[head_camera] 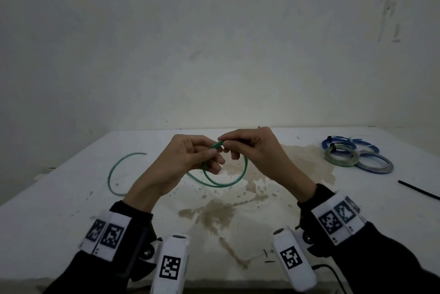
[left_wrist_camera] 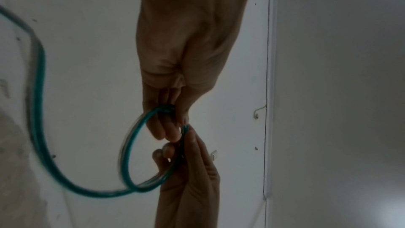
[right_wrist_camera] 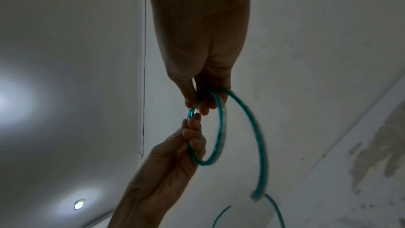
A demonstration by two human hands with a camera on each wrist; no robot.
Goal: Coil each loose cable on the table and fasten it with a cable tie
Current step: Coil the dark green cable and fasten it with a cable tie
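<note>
A thin green cable point(head_camera: 239, 177) is held up over the middle of the white table point(head_camera: 71, 198). My left hand point(head_camera: 202, 153) grips the start of a small loop, fingers curled round the strands. My right hand point(head_camera: 228, 145) pinches the cable's top just beside it. In the left wrist view the green cable point(left_wrist_camera: 129, 146) forms one loop under my left hand point(left_wrist_camera: 171, 120), with the right hand point(left_wrist_camera: 181, 159) opposite. The right wrist view shows the green cable point(right_wrist_camera: 221, 127) looped between my right hand point(right_wrist_camera: 197, 100) and the left hand point(right_wrist_camera: 192, 133). The loose tail point(head_camera: 114, 172) curves over the table at the left.
Several coiled cables point(head_camera: 357, 155), blue and grey, lie tied at the far right of the table. A black cable tie point(head_camera: 419, 190) lies near the right edge. Brown stains point(head_camera: 219, 215) mark the table's middle. A wall rises right behind the table.
</note>
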